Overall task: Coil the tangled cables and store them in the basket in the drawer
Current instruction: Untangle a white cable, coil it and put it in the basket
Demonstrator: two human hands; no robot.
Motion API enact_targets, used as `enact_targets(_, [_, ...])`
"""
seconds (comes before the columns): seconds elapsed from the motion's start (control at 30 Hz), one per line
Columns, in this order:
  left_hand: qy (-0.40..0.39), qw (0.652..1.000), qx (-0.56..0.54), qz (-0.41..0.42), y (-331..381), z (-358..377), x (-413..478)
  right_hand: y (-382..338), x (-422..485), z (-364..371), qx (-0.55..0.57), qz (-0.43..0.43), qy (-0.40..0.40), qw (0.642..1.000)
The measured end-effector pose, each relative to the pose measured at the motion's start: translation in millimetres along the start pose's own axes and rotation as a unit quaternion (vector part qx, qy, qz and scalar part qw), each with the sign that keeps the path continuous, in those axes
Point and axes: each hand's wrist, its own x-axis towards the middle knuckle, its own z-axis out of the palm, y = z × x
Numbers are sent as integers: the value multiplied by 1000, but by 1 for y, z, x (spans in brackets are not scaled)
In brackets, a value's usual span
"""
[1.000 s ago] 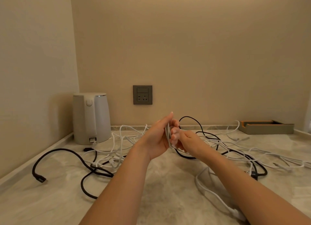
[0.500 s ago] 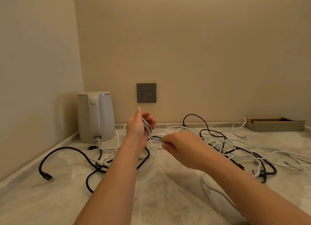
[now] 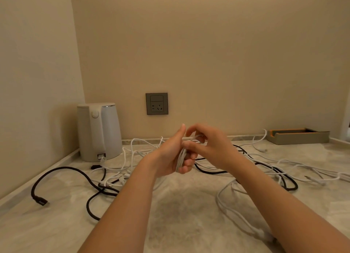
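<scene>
the left hand (image 3: 168, 154) has its fingers curled round a small bundle of white cable (image 3: 180, 159), thumb straight up beside it; the loops run down across the palm. the right hand (image 3: 212, 148) is up against it, thumb and forefinger pinching a strand at the top of the bundle, the other fingers loosely bent. both forearms reach forward and the hands meet above the counter (image 3: 180, 215), clear of it. loose white cables (image 3: 262, 233) lie tangled on the counter behind and to the right, and a black cable (image 3: 40, 201) loops out left. a kettle (image 3: 98, 131) stands in the corner.
</scene>
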Motion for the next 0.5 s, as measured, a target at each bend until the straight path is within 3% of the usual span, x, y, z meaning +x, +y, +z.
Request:
enact_targets(0.17, [-11, 1000, 9, -14, 3, 5, 3, 13, 3, 4, 19, 16, -52, 998])
enact_targets(0.4, [38, 995, -89, -2, 5, 10, 12, 12, 5, 5, -30, -24, 37, 999])
enact_targets(0.5, [62, 995, -83, -3, 8, 11, 10, 16, 5, 2, -33, -36, 58, 997])
